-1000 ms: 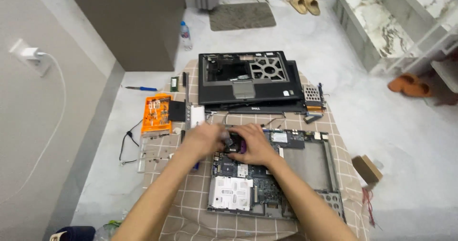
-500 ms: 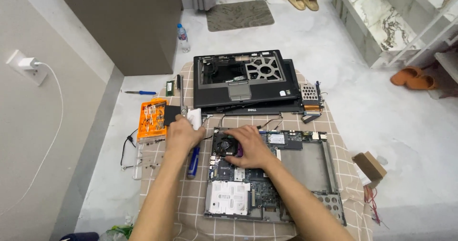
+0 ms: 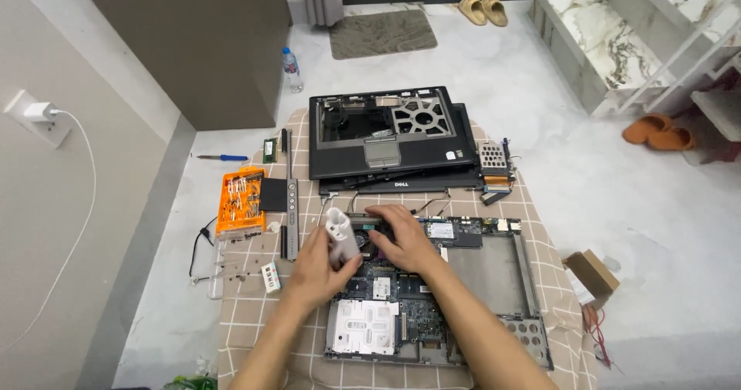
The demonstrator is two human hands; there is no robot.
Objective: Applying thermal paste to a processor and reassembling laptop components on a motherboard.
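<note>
While the orange screwdriver-bit case [image 3: 242, 202] lies open on the floor with its bits in rows, the stripped laptop base [image 3: 494, 282] holds the green motherboard [image 3: 394, 301] on the checked cloth [image 3: 247, 313]. Half a second ago the left hand was out by the cloth's left edge; now the left hand [image 3: 316, 270] is back at the board, fingers wrapped round a white cylindrical tool [image 3: 340, 237] (upright, slightly tilted). The right hand [image 3: 401, 239] lies flat, fingers spread over the cooling fan [image 3: 367, 239].
</note>
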